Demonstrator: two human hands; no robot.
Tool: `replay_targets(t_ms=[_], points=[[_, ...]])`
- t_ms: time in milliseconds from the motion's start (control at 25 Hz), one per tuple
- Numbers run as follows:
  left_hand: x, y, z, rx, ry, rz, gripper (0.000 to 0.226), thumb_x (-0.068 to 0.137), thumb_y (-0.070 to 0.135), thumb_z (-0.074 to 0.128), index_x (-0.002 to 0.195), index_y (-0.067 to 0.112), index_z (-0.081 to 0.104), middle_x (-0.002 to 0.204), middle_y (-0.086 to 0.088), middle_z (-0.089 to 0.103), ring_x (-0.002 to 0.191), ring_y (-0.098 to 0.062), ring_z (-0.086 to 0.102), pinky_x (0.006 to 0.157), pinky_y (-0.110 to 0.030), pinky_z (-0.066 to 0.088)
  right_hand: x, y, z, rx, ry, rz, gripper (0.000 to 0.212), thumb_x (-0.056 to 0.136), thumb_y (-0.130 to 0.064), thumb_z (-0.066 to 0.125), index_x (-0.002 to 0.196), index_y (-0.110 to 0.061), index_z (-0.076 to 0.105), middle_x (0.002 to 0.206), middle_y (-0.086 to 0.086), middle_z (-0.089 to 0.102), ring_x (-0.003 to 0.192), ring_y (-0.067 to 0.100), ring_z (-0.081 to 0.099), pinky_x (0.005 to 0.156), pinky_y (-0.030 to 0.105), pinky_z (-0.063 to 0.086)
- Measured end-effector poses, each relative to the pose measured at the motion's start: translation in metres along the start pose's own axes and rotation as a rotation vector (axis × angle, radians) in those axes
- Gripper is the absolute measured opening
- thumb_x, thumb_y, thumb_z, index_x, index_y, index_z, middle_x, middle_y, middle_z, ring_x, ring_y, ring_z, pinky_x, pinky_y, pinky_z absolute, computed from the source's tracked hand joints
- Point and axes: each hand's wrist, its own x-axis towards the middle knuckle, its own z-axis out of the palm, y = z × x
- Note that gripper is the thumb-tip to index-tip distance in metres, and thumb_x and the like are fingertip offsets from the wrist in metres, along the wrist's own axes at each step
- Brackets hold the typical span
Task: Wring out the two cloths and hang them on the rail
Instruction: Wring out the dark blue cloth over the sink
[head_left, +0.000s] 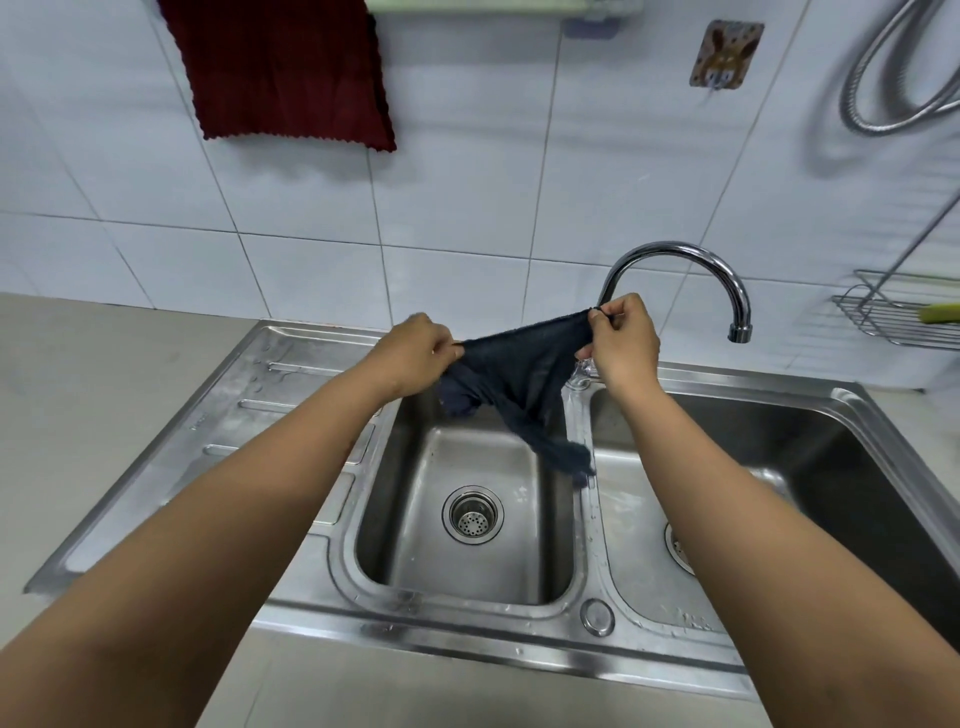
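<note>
A dark blue cloth (524, 379) is stretched between my two hands above the left sink basin (467, 519). My left hand (413, 358) pinches its left corner and my right hand (623, 340) pinches its right corner, a little higher. The rest of the cloth sags and a crumpled tail hangs down over the divider between the basins. A dark red cloth (285, 73) hangs from the pale green rail (498, 5) on the tiled wall at the top left. The rail's right part is bare.
A chrome tap (691, 270) arches just behind my right hand. The right basin (779, 467) lies beside the left one, with a ribbed draining board (249, 415) at the left. A wire rack (904, 317), a metal hose (883, 78) and a wall hook (724, 52) are at the right.
</note>
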Motion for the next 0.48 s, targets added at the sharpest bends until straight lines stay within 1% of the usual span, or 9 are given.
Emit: replay_targets(t_ms=[40, 120, 240, 320, 400, 440, 480], points=[[-0.001, -0.002, -0.001, -0.049, 0.054, -0.018, 0.03, 0.097, 0.032, 0.049, 0.085, 0.006, 0.06, 0.092, -0.009, 0.057, 0.086, -0.024, 0.053, 0.073, -0.03, 0.04, -0.001, -0.001, -0.001, 0.004, 0.014, 0.007, 0.01, 0.095, -0.019, 0.05, 0.087, -0.016, 0.046, 0.082, 0.01, 0.063, 0.033, 0.001, 0.055, 0.036, 0.008, 0.031], [-0.004, -0.005, -0.002, -0.183, 0.074, -0.064, 0.034, 0.098, 0.039, 0.042, 0.08, 0.012, 0.052, 0.084, -0.005, 0.058, 0.081, -0.025, 0.054, 0.063, -0.031, 0.038, -0.003, -0.004, -0.003, 0.003, 0.03, 0.014, 0.01, 0.094, -0.02, 0.051, 0.086, -0.016, 0.045, 0.082, 0.009, 0.063, 0.032, 0.002, 0.055, 0.035, 0.009, 0.031], [-0.008, -0.014, -0.004, -0.2, 0.107, -0.052, 0.039, 0.097, 0.048, 0.038, 0.078, 0.015, 0.045, 0.072, -0.002, 0.057, 0.072, -0.024, 0.052, 0.059, -0.032, 0.037, -0.008, -0.012, 0.002, 0.023, 0.051, 0.037, 0.013, 0.095, -0.021, 0.05, 0.084, -0.018, 0.043, 0.08, 0.004, 0.06, 0.034, 0.004, 0.057, 0.032, 0.012, 0.033], [-0.011, -0.022, -0.009, -0.255, 0.103, -0.012, 0.038, 0.093, 0.052, 0.046, 0.074, 0.019, 0.043, 0.066, 0.003, 0.053, 0.065, -0.017, 0.05, 0.056, -0.029, 0.037, -0.009, -0.017, 0.006, 0.058, 0.074, 0.072, 0.019, 0.095, -0.021, 0.049, 0.078, -0.021, 0.04, 0.077, -0.002, 0.057, 0.035, 0.004, 0.059, 0.032, 0.014, 0.033], [-0.014, -0.032, -0.016, -0.333, 0.029, 0.048, 0.037, 0.085, 0.053, 0.059, 0.068, 0.024, 0.044, 0.059, 0.01, 0.046, 0.056, -0.006, 0.043, 0.049, -0.02, 0.034, -0.01, -0.022, 0.008, 0.076, 0.098, 0.112, 0.023, 0.095, -0.021, 0.049, 0.075, -0.024, 0.038, 0.076, -0.005, 0.055, 0.036, 0.005, 0.06, 0.031, 0.015, 0.032], [-0.016, -0.037, -0.02, -0.324, -0.019, 0.085, 0.035, 0.082, 0.053, 0.064, 0.065, 0.027, 0.047, 0.057, 0.011, 0.046, 0.054, -0.003, 0.042, 0.048, -0.016, 0.033, -0.01, -0.023, 0.009, 0.078, 0.104, 0.125, 0.024, 0.095, -0.02, 0.048, 0.074, -0.024, 0.038, 0.076, -0.005, 0.055, 0.036, 0.005, 0.06, 0.03, 0.014, 0.03], [-0.018, -0.041, -0.025, -0.31, -0.079, 0.118, 0.03, 0.081, 0.05, 0.067, 0.064, 0.031, 0.052, 0.057, 0.012, 0.05, 0.052, -0.002, 0.046, 0.048, -0.013, 0.034, -0.011, -0.024, 0.01, 0.08, 0.11, 0.135, 0.024, 0.095, -0.02, 0.048, 0.074, -0.024, 0.038, 0.077, -0.004, 0.055, 0.036, 0.005, 0.06, 0.029, 0.014, 0.029]])
